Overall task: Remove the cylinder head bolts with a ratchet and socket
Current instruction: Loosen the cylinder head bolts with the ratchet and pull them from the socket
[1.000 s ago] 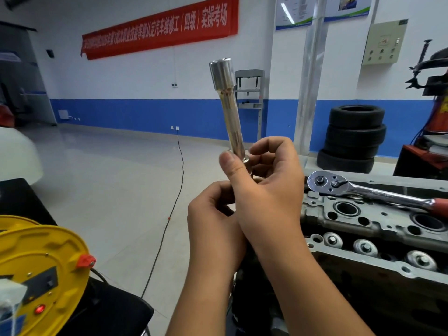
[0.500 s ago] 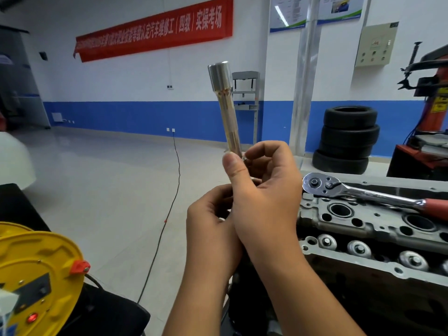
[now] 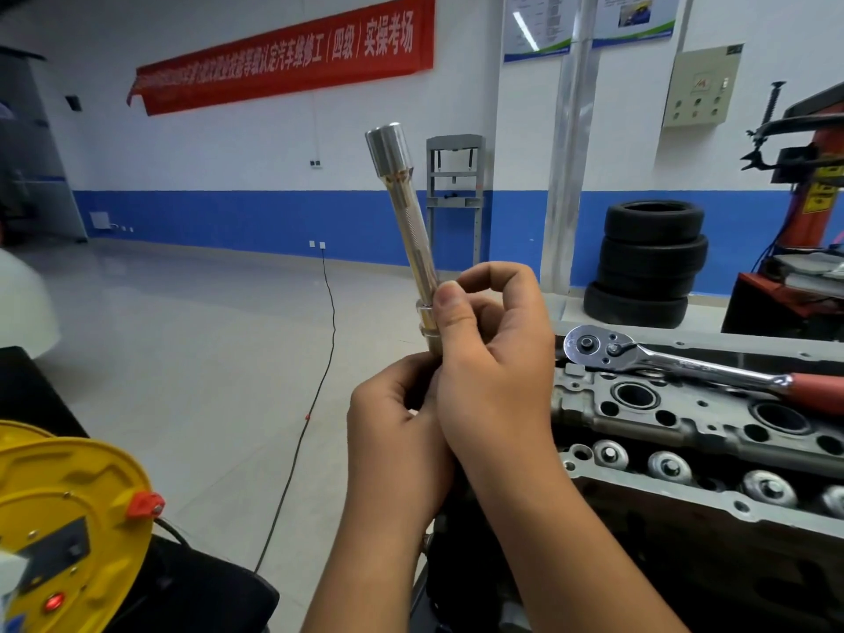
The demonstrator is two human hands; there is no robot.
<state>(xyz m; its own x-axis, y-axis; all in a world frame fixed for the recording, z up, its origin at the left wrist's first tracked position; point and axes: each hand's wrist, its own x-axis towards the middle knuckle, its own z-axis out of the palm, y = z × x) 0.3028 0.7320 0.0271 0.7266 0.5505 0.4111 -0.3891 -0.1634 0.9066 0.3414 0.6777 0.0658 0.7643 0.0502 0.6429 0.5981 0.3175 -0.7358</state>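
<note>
The extension bar (image 3: 413,249) is now raised slightly, more shank exposed, pinched by the right hand (image 3: 495,354) and gripped below by the left hand (image 3: 395,431), while the ratchet (image 3: 676,363) at 3 o'clock lies unattached, so assembly seems unfinished.

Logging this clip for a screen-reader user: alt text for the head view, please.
Two hands hold a long chrome extension bar upright, socket end up: the left hand grips its base, the right hand pinches the shaft. The ratchet lies unused on the cylinder head at right.

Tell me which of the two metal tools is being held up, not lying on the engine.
The long extension bar with the socket end up, held by both hands; the red-handled ratchet lies untouched on the cylinder head.
</note>
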